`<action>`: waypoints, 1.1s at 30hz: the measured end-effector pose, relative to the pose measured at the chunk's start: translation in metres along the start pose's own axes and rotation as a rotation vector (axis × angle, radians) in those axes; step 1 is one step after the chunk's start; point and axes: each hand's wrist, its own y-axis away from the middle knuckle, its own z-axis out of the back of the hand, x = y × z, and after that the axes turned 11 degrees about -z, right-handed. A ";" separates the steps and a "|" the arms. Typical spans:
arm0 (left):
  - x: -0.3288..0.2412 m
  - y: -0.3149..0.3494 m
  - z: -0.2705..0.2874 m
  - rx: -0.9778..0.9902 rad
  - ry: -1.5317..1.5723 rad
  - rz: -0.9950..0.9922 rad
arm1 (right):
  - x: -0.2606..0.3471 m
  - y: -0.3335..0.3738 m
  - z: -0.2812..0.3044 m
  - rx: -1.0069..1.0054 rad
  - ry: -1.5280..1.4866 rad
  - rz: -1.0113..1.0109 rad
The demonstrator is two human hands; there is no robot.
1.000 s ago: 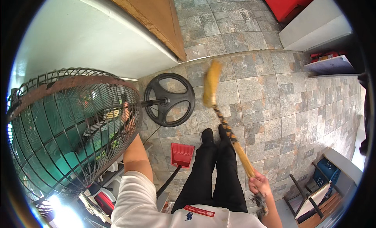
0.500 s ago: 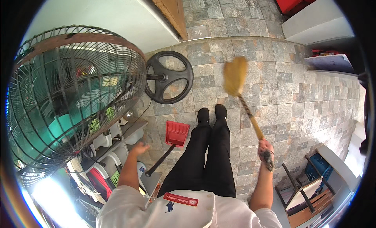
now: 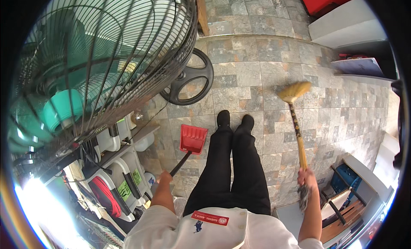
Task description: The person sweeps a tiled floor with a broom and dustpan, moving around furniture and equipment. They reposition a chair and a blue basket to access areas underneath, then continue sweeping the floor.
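Note:
My right hand (image 3: 306,177) is wrapped round the wooden handle of a soft broom (image 3: 296,120). The broom's yellow bristle head fans out on the tiled floor ahead and to the right of my feet. At lower left, my left hand (image 3: 164,177) is closed round the black upper end of a dustpan's handle. The red dustpan (image 3: 193,139) lies on the floor left of my legs, its scoop pointing away from me. Part of my left hand's grip is hard to see.
A large standing fan (image 3: 107,69) with a wire cage looms at the left, over its round black base (image 3: 188,84). Shelves with white and black cases (image 3: 120,176) stand below it. A stool (image 3: 342,210) and a blue basket (image 3: 344,180) are at lower right.
My left hand has come down onto the dustpan's handle. The broom has swung to the right, its head now on the floor. The fan looms larger in view.

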 end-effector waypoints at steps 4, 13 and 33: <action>0.003 0.006 -0.026 0.059 -0.067 -0.058 | -0.039 0.053 -0.043 0.072 0.152 0.081; 0.048 0.101 -0.112 -0.096 0.123 -0.189 | -0.047 0.023 -0.147 0.626 0.466 0.178; 0.002 0.157 -0.102 -0.091 -0.278 -0.421 | -0.040 -0.165 0.269 -0.116 -0.236 -0.060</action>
